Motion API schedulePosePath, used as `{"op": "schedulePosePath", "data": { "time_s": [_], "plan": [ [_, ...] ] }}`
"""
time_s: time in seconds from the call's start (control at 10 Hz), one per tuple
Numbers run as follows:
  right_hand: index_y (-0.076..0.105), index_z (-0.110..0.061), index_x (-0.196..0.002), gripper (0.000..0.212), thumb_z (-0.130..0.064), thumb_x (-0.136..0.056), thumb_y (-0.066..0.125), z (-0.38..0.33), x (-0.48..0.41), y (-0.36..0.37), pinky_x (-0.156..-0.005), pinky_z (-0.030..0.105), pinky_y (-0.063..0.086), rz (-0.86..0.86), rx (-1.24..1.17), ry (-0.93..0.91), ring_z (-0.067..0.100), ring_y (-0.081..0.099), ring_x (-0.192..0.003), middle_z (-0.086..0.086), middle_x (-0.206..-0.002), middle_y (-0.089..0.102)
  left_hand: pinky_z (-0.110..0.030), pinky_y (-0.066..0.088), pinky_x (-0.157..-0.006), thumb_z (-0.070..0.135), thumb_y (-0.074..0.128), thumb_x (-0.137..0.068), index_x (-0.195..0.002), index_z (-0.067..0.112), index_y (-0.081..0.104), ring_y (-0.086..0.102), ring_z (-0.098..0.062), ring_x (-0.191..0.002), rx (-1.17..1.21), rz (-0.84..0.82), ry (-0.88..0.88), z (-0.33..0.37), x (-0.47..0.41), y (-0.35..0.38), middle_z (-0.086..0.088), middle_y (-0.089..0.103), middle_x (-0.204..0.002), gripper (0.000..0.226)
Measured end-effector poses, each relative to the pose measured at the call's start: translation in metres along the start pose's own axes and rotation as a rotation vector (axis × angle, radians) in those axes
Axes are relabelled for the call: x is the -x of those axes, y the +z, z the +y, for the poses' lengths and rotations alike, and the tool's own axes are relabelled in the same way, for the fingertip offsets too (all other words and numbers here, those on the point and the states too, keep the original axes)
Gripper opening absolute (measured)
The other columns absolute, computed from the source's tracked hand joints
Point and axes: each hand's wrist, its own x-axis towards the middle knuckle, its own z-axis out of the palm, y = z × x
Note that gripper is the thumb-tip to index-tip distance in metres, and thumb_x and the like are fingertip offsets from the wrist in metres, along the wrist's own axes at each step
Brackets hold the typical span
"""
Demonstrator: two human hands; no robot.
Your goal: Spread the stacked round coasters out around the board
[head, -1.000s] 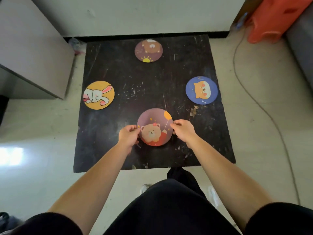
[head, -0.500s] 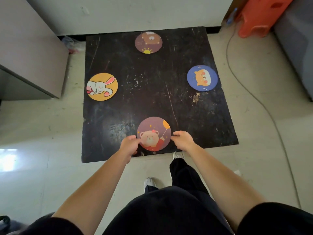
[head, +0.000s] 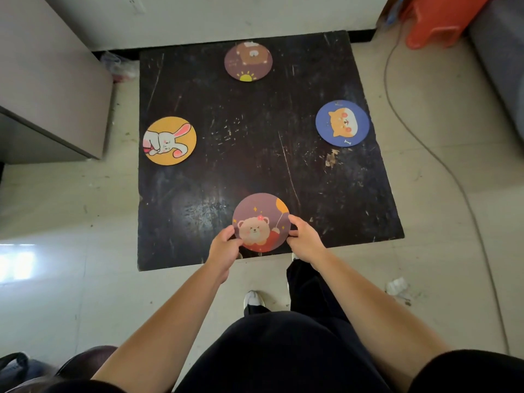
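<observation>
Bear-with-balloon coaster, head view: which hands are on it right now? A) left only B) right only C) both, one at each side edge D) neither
C: the left hand grips the left edge of the bear-with-balloon coaster and the right hand grips its right edge, near the board's front edge.

The board's [head: 255, 154] middle lies bare between four coasters; a cabinet [head: 51, 80] flanks its left edge.
</observation>
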Motion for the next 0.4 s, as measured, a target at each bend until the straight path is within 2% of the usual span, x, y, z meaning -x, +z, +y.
{"op": "schedulePosePath", "data": {
  "time_s": [0.2, 0.3, 0.4],
  "plan": [
    [0.030, -0.027, -0.155, 0.068, 0.003, -0.097, 0.046, 0.005, -0.001, -0.002, -0.088, 0.021, 0.044, -0.027, 0.068, -0.016, 0.020, 0.049, -0.136, 0.002, -0.153, 0.045, -0.035, 0.052, -0.089, 0.006, 0.046, -0.092, -0.140, 0.024, 0.051, 0.057, -0.019, -0.111, -0.115, -0.014, 0.041, -0.007, -0.001, -0.001, -0.001, 0.062, -0.126, 0.052],
    [0.028, -0.026, -0.156, 0.065, -0.005, -0.098, 0.048, 0.003, 0.001, -0.009, -0.100, 0.027, 0.044, -0.040, 0.166, -0.034, 0.021, 0.047, -0.137, 0.002, -0.156, 0.042, -0.042, 0.048, -0.097, 0.010, 0.046, -0.092, -0.145, 0.022, 0.042, 0.053, -0.024, -0.121, -0.485, 0.007, 0.154, -0.007, -0.003, -0.007, -0.006, 0.056, -0.137, 0.055],
    [0.026, -0.023, -0.156, 0.063, -0.018, -0.100, 0.053, -0.018, 0.003, -0.030, -0.114, 0.042, 0.037, 0.088, 0.323, -0.131, 0.025, 0.038, -0.145, 0.003, -0.161, 0.034, -0.053, 0.033, -0.112, 0.025, 0.046, -0.095, -0.153, 0.018, 0.021, 0.020, -0.031, -0.146, -0.949, -0.002, 0.242, -0.011, -0.006, -0.012, -0.005, 0.022, -0.162, 0.063]
  ]
}}
